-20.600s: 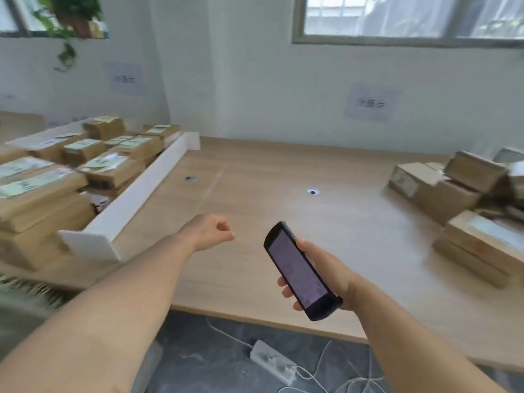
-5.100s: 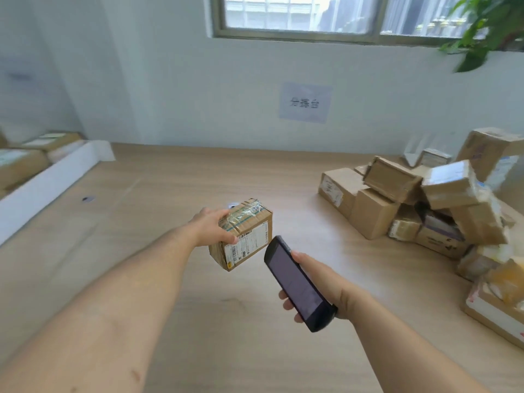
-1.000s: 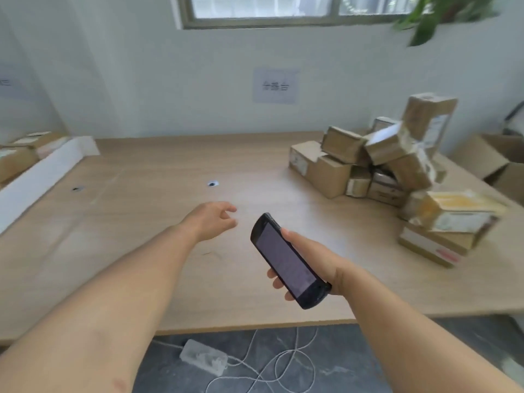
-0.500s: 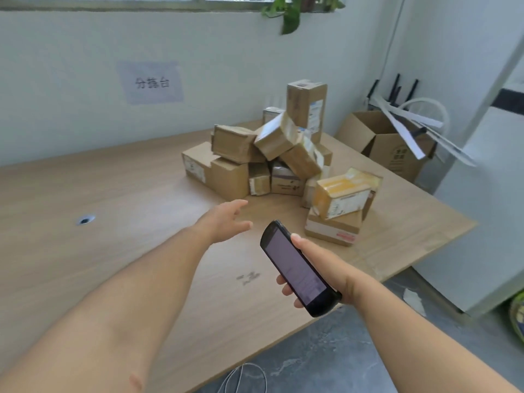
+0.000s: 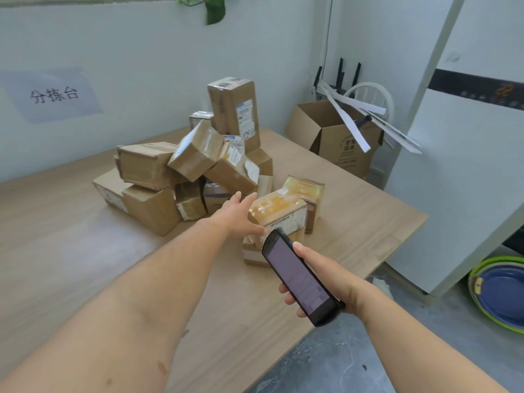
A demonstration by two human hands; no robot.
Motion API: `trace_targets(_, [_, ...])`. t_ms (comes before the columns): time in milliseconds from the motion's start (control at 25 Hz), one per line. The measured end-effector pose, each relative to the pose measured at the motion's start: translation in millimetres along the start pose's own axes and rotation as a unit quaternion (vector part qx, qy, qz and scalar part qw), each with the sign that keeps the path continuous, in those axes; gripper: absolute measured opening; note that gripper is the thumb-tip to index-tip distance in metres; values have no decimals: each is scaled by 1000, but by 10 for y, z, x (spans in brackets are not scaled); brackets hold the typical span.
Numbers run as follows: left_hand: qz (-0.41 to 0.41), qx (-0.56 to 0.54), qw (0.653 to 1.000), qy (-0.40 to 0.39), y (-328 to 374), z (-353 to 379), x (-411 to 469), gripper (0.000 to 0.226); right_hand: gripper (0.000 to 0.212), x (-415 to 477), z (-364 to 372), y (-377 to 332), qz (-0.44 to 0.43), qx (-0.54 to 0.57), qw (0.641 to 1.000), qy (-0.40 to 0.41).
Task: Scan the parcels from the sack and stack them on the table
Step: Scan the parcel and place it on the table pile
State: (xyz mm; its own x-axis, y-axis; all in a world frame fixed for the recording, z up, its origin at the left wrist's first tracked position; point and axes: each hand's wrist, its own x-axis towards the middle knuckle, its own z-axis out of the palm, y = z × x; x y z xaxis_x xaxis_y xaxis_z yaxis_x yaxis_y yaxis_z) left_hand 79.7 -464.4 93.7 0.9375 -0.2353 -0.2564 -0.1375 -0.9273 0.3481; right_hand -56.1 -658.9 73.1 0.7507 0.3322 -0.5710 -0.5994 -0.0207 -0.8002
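Outstretched left grip [image 5: 238,214], fingers [image 5: 251,198] straight — right grip [image 5: 326,272] clasps scanner [image 5: 295,276].

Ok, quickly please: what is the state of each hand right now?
Left hand: open, fingers straight, stretched toward the yellow-taped parcel, holding nothing.
Right hand: closed around the scanner.

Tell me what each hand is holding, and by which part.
Right hand grips the scanner round its lower half; left hand holds nothing, stretched toward the yellow-taped parcel.
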Motion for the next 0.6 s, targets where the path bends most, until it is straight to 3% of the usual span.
trace_targets(320, [-12,-13,1000,-21,256,-16,344,88,84,101,-333,96,28,4,1000,13])
trace_targets(480, [-52,-52,997,28,60,-202,109,96,78,123,-171,72,35,-25,999,-3])
trace_targets(600, [-82,-84,991,67,-312,-447,-224,90,67,151,135,43,36,-45,998,-24])
